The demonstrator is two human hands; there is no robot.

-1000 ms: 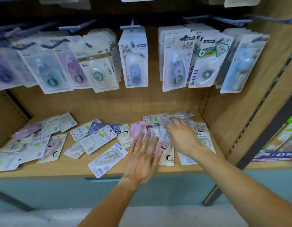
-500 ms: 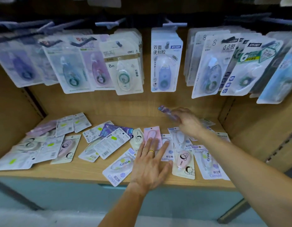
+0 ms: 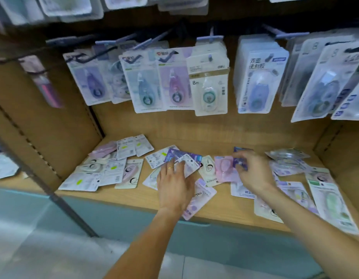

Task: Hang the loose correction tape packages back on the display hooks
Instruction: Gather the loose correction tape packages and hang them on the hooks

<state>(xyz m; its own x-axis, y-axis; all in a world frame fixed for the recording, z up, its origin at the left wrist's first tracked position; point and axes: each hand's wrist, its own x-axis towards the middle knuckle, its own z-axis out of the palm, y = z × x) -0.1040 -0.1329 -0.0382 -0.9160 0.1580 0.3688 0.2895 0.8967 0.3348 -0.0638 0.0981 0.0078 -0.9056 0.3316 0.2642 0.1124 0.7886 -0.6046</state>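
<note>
Dozens of loose correction tape pkgs (image 3: 122,168) lie scattered on the shelf (image 3: 225,210) below the display hooks (image 3: 209,38), left hand (image 3: 174,184) flat w/ fingers straight on a white pkg (image 3: 189,165), prob. steadying it, right hand (image 3: 253,172) pinching a purple pkg (image 3: 240,158) to lift.

A wooden shelf (image 3: 134,200) ran across the middle, with a wooden back panel (image 3: 194,127) at 12 o'clock and side panels (image 3: 59,117) at 9 and 3. A teal base (image 3: 214,242) sat below; pale floor (image 3: 43,248) lay at 7 o'clock.
</note>
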